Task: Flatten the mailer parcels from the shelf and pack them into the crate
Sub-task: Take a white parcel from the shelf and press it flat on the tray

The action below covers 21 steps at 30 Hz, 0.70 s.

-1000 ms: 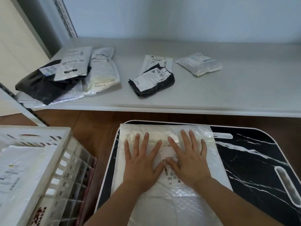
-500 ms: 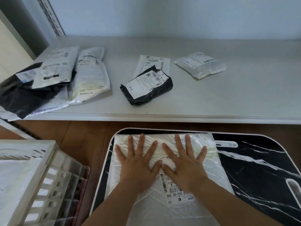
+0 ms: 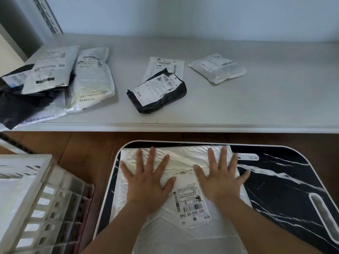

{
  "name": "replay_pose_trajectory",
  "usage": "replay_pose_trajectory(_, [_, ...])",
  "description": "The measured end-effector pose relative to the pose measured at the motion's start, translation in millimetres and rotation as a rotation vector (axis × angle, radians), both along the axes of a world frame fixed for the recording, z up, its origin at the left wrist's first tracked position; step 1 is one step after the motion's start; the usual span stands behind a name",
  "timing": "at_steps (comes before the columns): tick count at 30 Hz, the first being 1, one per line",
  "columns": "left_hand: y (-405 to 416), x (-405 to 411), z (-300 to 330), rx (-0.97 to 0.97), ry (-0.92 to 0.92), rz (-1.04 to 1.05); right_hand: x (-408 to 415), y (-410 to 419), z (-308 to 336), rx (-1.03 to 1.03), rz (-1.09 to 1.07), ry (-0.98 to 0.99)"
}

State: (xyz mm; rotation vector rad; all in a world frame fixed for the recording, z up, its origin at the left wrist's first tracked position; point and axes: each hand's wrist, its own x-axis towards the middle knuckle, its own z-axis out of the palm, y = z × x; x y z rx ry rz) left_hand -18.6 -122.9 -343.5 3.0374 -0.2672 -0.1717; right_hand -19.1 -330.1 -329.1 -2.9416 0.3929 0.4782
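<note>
Hands have spread apart since a half second ago: then my thumbs nearly met over the middle of the white mailer (image 3: 185,233), and now I see the left hand (image 3: 146,182) and the right hand (image 3: 220,178) pressed flat well apart, fingers splayed straight, gripping nothing. Between the two palms the shipping label (image 3: 192,200) now shows almost whole, where before the right hand covered its upper part. The mailer lies under both palms on the black marbled board (image 3: 286,198); the right hand's outer fingers reach the mailer's edge next to the board's slot.

Beyond my fingertips the grey shelf (image 3: 256,107) carries the other parcels, lying as they did earlier: a black parcel (image 3: 157,94) straight ahead of the left hand, overlapping a flat white one (image 3: 165,65) behind it, a clear-wrapped parcel (image 3: 218,69) ahead of the right hand, and a heap of black and white bags (image 3: 45,83) far out past the left hand. Outside my left wrist stands the white crate (image 3: 42,204), a white mailer already inside.
</note>
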Motion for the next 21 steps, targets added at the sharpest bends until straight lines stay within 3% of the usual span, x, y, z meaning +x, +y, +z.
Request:
replay_pose_trajectory(7, [-3.9,-5.3,7.9,0.129,-0.032,0.141,-42.1,-9.7,2.5,-0.029,0.022,-0.048])
replay_pose_trajectory(9, [-7.2,-6.8,16.8,0.177,-0.047,0.145,-65.5,4.2,3.0,-0.051,0.146,-0.201])
replay_pose_trajectory(13, [-15.0,-27.1,24.5,0.116,-0.026,-0.010,-108.2,31.9,5.4,-0.027,0.516,-0.203])
replay_pose_trajectory(16, [-18.2,-61.9,17.3,0.039,-0.023,0.059,-116.2,34.6,-1.8,-0.049,0.438,-0.203])
replay_pose_trajectory(21, [-16.8,-133.4,12.0,0.017,0.072,0.004,-125.6,34.3,6.2,0.027,0.319,-0.167])
